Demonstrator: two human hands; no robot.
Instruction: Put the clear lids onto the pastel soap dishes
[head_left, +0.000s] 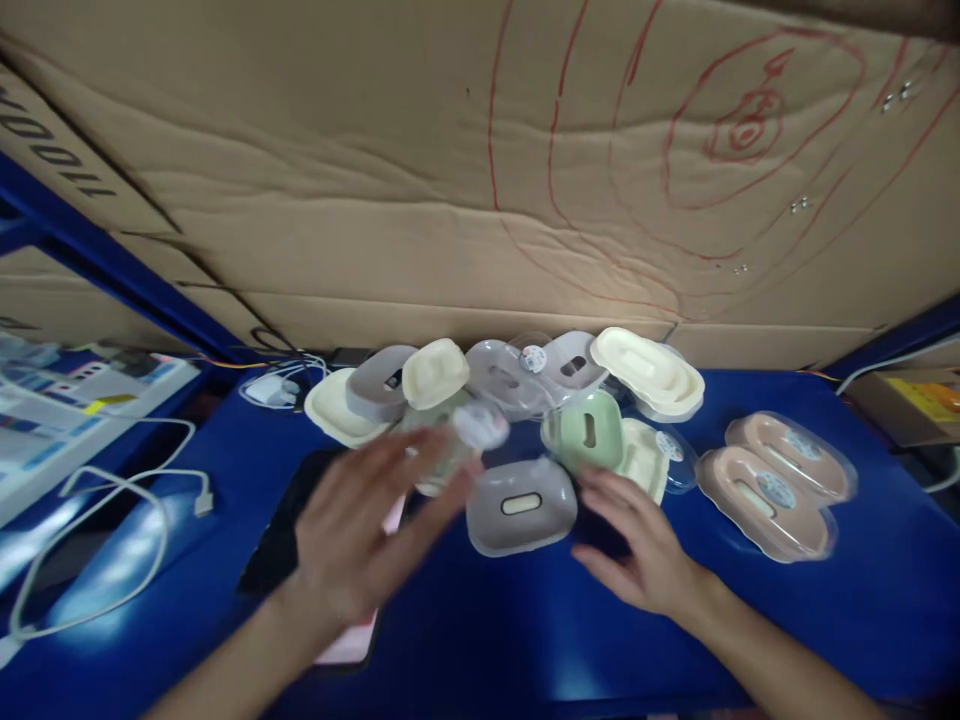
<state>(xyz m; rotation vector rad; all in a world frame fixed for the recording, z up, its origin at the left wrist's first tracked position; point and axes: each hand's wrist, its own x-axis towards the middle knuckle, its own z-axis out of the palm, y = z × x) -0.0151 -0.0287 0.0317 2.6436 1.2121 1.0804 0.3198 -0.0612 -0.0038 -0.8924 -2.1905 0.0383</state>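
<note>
Tabletop (480, 630), by my remote count: one dish (517, 530) at centre front; dish cluster (495, 372) directly behind it; cardboard panel (375, 180) behind that. Right of the cluster, I list two covered dishes (784, 490), one behind the other. Left, a cable (203, 501); behind it, a charger plug (273, 388).

The left hand (367, 530) blurs, hiding part of a pink thing (349, 645); I can't tell whether it grips the smeared lid (480, 426). The stickers (775, 490) are too small to read; the box (896, 408) runs out of view.
</note>
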